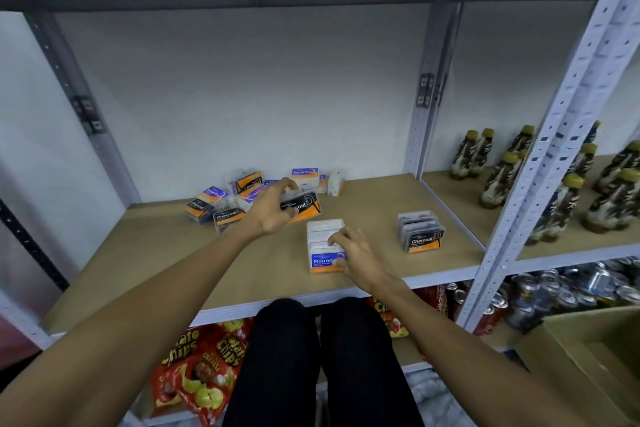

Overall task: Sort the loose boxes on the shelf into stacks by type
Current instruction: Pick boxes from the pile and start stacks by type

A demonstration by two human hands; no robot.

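On the shelf (242, 274), the left hand (268, 210) grips a Charcoal box (302, 206), partly hiding the loose pile (225, 198) behind. The right hand (356, 256) rests, fingers spread, on the Round stack (323, 246), covering its label's end; the Charcoal stack (420, 230) stands apart.

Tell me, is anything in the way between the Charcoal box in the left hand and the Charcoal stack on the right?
Yes. The Round stack and the right hand resting on it lie between the held Charcoal box and the Charcoal stack.
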